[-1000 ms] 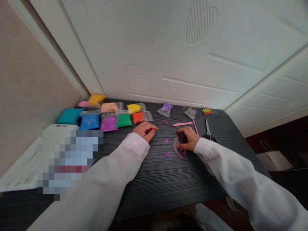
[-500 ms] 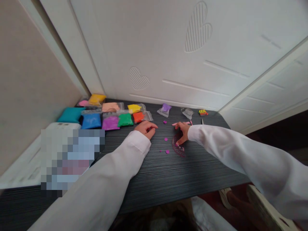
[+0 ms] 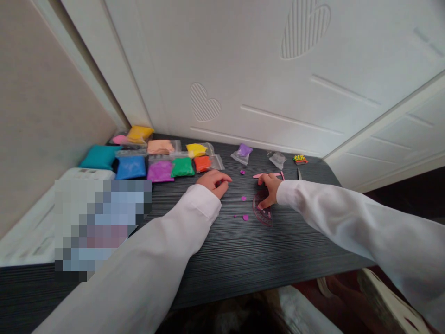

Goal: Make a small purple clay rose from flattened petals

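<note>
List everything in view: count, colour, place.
Table: one, black, centre
Wall: one, white, behind
Packets: ten, mixed colours, left and back
Bag: one, clear, back
Small item: one, multicoloured, back right
Blade: one, silver, right
Pieces: four, purple, centre
Protractor: one, reddish, beside pieces
Tools: two, pink, beyond protractor
Pixelated patch: one, bluish, left
White item: one, white, left
Pale things: two, cream, lower right
Left hand: one, white sleeve, beside packets
Right hand: one, white sleeve, on protractor

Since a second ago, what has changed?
The right hand has shifted forward; its fingers now overlap the knife in view, and its sleeve hides more of the scissors. Its thumb stays over the protractor. The left hand and purple pieces stayed put.
</note>
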A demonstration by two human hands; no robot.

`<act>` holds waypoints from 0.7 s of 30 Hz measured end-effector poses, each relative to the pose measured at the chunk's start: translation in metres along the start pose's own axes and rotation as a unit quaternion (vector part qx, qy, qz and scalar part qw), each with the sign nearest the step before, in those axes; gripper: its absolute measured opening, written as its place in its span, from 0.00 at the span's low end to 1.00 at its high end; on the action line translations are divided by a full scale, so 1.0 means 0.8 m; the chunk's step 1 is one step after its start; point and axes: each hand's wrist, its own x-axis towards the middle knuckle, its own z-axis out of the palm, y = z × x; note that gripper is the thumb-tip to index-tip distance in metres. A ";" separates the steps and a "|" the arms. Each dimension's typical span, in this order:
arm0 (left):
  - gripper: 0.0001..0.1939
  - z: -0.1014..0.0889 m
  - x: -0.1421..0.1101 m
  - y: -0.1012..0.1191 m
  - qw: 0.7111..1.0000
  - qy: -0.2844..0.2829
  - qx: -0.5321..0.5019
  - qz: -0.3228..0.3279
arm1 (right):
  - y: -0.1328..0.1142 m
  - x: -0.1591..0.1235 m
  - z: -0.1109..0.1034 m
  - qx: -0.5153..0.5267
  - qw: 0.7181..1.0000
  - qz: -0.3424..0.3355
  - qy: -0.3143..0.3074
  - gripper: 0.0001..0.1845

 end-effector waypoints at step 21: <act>0.09 0.000 -0.001 0.001 1.000 -0.007 -0.013 -0.008 | -0.003 -0.005 -0.003 -0.013 1.000 -0.024 0.003 0.35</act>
